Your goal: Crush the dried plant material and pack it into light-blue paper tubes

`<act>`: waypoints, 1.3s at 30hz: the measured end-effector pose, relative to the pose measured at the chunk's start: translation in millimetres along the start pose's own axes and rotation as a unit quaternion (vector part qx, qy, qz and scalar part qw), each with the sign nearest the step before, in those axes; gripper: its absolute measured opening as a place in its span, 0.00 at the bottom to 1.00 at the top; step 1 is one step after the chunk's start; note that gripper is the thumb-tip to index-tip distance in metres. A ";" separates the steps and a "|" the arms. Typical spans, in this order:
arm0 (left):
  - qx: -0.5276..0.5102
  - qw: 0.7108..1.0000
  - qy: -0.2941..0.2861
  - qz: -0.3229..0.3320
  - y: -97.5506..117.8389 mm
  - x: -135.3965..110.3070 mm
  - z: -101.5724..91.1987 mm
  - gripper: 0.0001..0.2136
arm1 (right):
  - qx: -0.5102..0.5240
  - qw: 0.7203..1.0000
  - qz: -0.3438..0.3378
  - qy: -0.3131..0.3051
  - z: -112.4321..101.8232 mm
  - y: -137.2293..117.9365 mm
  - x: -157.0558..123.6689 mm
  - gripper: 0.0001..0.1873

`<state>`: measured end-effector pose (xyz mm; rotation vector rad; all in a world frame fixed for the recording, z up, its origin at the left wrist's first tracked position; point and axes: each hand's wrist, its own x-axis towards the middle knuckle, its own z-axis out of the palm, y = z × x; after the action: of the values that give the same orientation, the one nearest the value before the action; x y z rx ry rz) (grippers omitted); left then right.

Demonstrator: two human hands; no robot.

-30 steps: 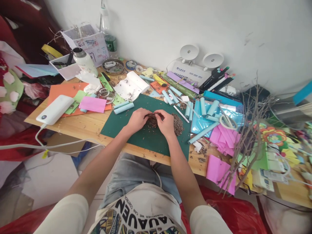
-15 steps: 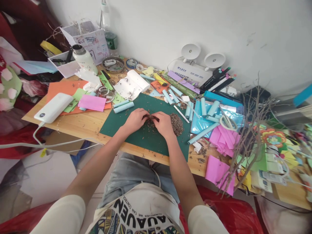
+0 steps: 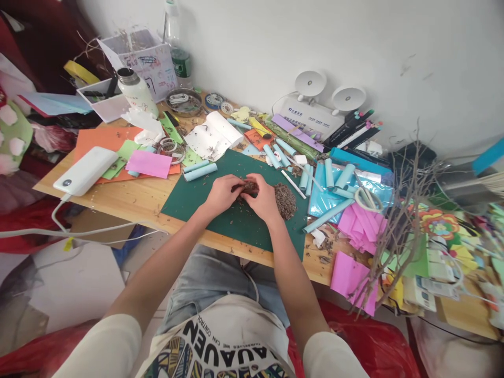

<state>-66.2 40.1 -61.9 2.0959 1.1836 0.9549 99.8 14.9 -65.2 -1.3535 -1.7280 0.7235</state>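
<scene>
Over the dark green mat (image 3: 189, 194), my left hand (image 3: 223, 194) and my right hand (image 3: 263, 198) meet with fingers curled. Between their fingertips they pinch a clump of brown, crumbly bits (image 3: 249, 187), partly hidden by the fingers. Just right of my right hand lies a rounded pile of the same brown bits (image 3: 286, 201). Loose crumbs are scattered on the mat below the hands. Two pale blue paper tubes (image 3: 200, 171) lie at the mat's left edge, and a thin white stick (image 3: 293, 184) lies past the pile.
On the left of the wooden desk (image 3: 145, 206) are a white power bank (image 3: 85, 170) with its cable and an open bottle (image 3: 137, 92). More blue tubes, scissors (image 3: 368, 197) and pink paper (image 3: 362, 226) lie right. Dry branches (image 3: 409, 231) stick up at the far right.
The fingers of my right hand have lifted and arched over the brown clump, showing more of it. My left hand's fingertips have shifted slightly. The view has tilted a little.
</scene>
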 end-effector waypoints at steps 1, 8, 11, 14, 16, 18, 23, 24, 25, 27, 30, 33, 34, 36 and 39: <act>0.002 1.000 0.006 -0.015 -1.5 -0.2 1.9 0.09 | -0.017 1.000 -0.003 0.000 0.0 -0.2 0.1 0.20; -0.052 0.993 0.049 -0.097 -8.5 -1.7 -6.8 0.11 | -0.021 0.996 0.016 0.084 -8.7 -2.8 -0.2 0.10; -0.035 0.997 0.013 -0.070 -6.2 -2.6 -17.3 0.16 | -0.042 0.998 -0.020 0.043 -6.8 -3.7 -0.4 0.16; 0.003 0.998 -0.060 -0.006 -2.2 -2.6 -22.4 0.19 | -0.107 0.994 -0.028 -0.013 0.8 -2.9 0.3 0.26; 0.037 0.995 -0.095 0.020 -0.2 -1.6 -20.9 0.20 | -0.139 0.990 -0.020 -0.021 5.6 -2.0 1.0 0.23; 0.069 0.992 -0.100 0.020 0.6 -0.3 -16.7 0.18 | -0.146 0.989 -0.008 -0.013 7.7 -1.4 1.5 0.19; 0.060 0.997 -0.033 -0.027 -3.3 1.3 -10.6 0.11 | -0.044 0.996 0.038 0.068 0.2 -1.7 1.1 0.12; 0.047 0.998 -0.015 -0.042 -4.5 1.2 -11.2 0.10 | -0.017 0.994 0.050 0.097 -1.9 -1.6 0.8 0.11; 0.034 0.998 0.002 -0.055 -5.5 1.0 -12.2 0.10 | 0.005 0.991 0.058 0.123 -3.6 -1.4 0.6 0.11; 0.012 0.998 0.016 -0.061 -6.7 0.5 -14.3 0.11 | 0.026 0.986 0.055 0.152 -5.4 -1.5 0.3 0.13; 0.003 1.000 -0.025 -0.015 -6.2 -0.6 -16.8 0.19 | 0.015 0.993 0.019 0.112 -4.8 -2.8 -0.5 0.15; 0.018 0.999 -0.044 0.024 -4.7 -3.3 -19.0 0.24 | -0.031 0.997 -0.013 0.062 -5.0 -3.8 -1.3 0.17; 0.016 0.999 -0.033 0.015 -4.6 -4.7 -19.9 0.25 | -0.048 0.996 -0.019 0.067 -5.6 -3.8 -1.3 0.17; -0.007 1.000 -0.003 -0.023 -5.3 -8.0 -22.1 0.27 | -0.079 0.993 -0.028 0.086 -6.3 -4.6 -0.4 0.19; -0.052 0.996 0.031 -0.071 -7.3 -12.6 -25.3 0.26 | -0.156 0.986 -0.037 0.051 -0.6 -12.2 2.8 0.20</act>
<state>-94.4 35.3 -56.0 1.8862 1.2674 0.9989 93.8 14.3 -54.2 -1.4957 -1.8535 0.3442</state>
